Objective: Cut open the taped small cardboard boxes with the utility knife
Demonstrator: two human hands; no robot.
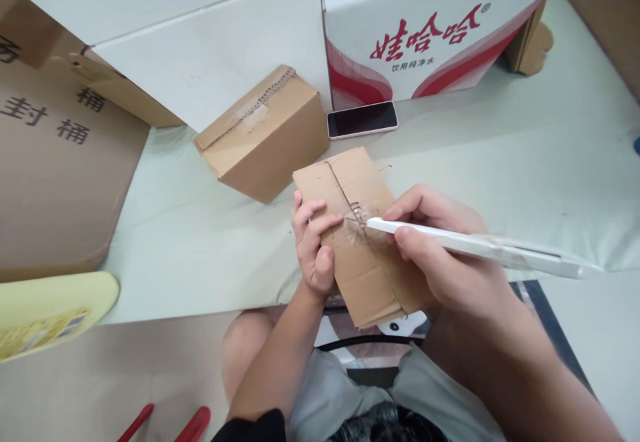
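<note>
A small cardboard box (350, 269) is tilted at the table's front edge, its seam running lengthwise under clear tape (354, 232). My left hand (316, 242) grips its left side, fingers over the top face and one fingertip near the seam. Between the thumb and fingers of my right hand (445, 242) is a slim white pen-shaped tool (480, 245) with a thin tip. That tip meets the taped seam at the middle of the box; its exact kind is unclear. Part of the box's right side is hidden behind my right hand.
A second cardboard box (275, 139) with a torn-looking seam stands behind, beside a phone (363, 120). White cartons (410, 49) line the back of the table (200, 242). A large brown carton (55, 182) and a yellow-green object (55, 309) are at the left.
</note>
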